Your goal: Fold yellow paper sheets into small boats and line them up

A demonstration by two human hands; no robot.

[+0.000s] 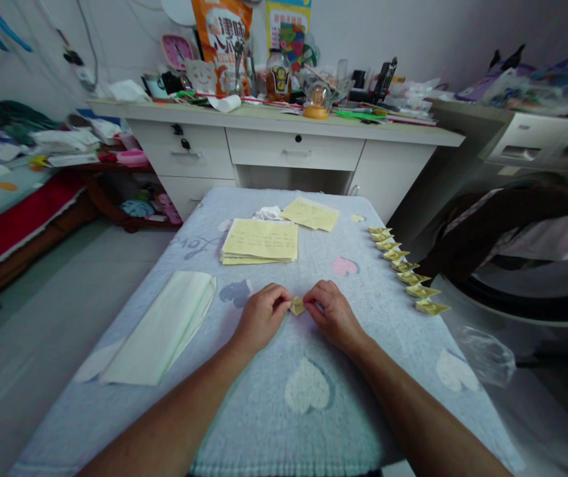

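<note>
Between my two hands is a small piece of folded yellow paper (297,305), just above the cloth-covered table. My left hand (264,313) pinches its left corner between thumb and fingers. On the opposite corner, my right hand (332,311) has a similar pinch. Beyond them lies a stack of yellow paper sheets (261,240) with handwriting on the top one. Several folded yellow paper boats (420,291) stand in a row along the table's right edge.
A folded pale green cloth or paper (157,331) lies on the left of the table (244,424). Behind the stack are a loose yellow sheet (311,213) and crumpled white paper (268,213). A cluttered white desk (259,142) stands at the far side, a washing machine (537,149) at right.
</note>
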